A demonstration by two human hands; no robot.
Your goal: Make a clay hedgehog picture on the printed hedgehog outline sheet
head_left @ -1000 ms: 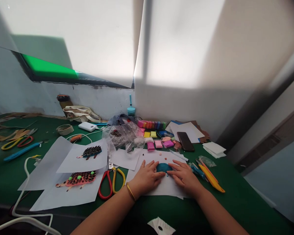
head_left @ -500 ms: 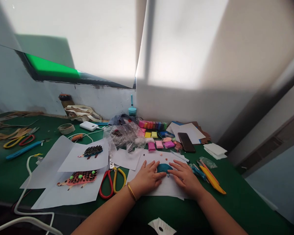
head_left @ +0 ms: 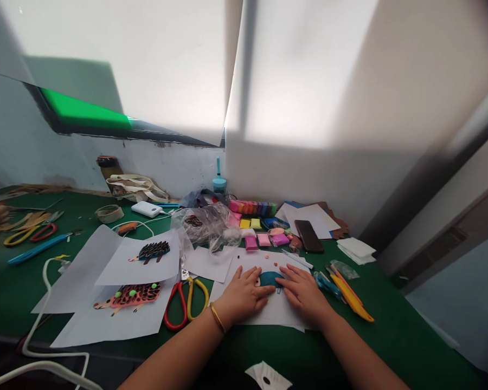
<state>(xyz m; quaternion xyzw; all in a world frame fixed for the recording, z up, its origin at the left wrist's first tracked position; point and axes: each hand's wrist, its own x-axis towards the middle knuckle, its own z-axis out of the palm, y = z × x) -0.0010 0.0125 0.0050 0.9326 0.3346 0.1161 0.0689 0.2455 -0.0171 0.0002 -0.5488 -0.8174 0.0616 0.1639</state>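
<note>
A flat blue shape is laid on the white paper, between the two hands, where part of it is covered by fingers. By the left hand, spread with the palm down, the shape's left side and lower edge are touched; by the right hand, likewise spread, its right end is touched. The hands are held slightly apart, and neither is closed around anything. Beyond the paper, small packets are grouped, their contents seen as yellow, magenta, pink and purple. Behind these, blocks of many colours are lined up in a long pack. In the crumpled clear bag to the left, something dark and patterned is seen, but it cannot be made out. Against the wall, a light-blue container is topped by an upright blue stick; what is held inside cannot be told. The contents of the dark bottle, partly hidden by cream straps, cannot be told either.
</note>
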